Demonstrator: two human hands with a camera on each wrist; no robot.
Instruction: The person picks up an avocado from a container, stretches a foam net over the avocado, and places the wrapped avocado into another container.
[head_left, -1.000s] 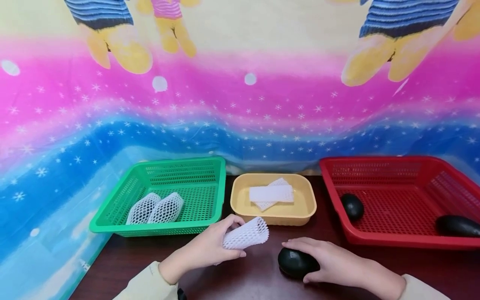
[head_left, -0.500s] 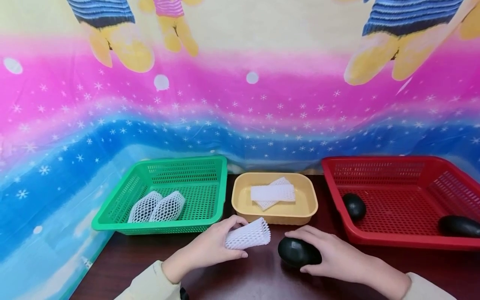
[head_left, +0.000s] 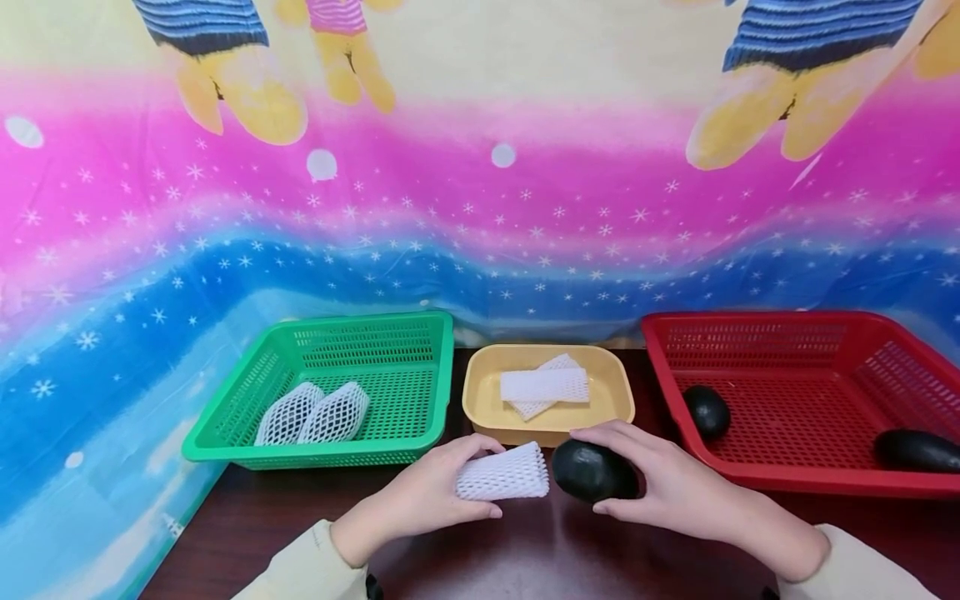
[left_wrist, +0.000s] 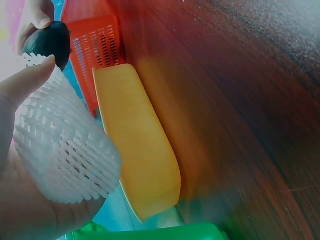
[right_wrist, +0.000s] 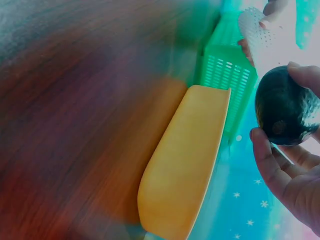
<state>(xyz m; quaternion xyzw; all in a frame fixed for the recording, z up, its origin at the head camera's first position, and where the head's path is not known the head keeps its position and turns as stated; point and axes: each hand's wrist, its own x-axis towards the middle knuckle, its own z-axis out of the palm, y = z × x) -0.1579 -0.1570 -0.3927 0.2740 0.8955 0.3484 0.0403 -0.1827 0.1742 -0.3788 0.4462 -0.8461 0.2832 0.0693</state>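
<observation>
In the head view my left hand (head_left: 423,496) holds a white foam net sleeve (head_left: 504,473) between thumb and fingers, its open end facing right. My right hand (head_left: 667,483) grips a dark, glossy avocado (head_left: 592,471) just right of that opening, with a narrow gap between them. Both are raised above the table. The right wrist view shows the avocado (right_wrist: 285,107) between thumb and fingertips, a small round scar on its end. In the left wrist view, the thumb lies along the mesh sleeve (left_wrist: 70,145).
A yellow tray (head_left: 547,435) with flat foam sleeves (head_left: 543,386) stands behind the hands. Left of it, a green basket (head_left: 405,454) holds two sleeved avocados (head_left: 333,414). The red basket (head_left: 787,479) at right holds two bare avocados (head_left: 707,412). A printed cloth hangs behind.
My right hand has lifted the avocado off the table and brought it up beside the sleeve. My left hand has shifted slightly right, and the sleeve now lies more level.
</observation>
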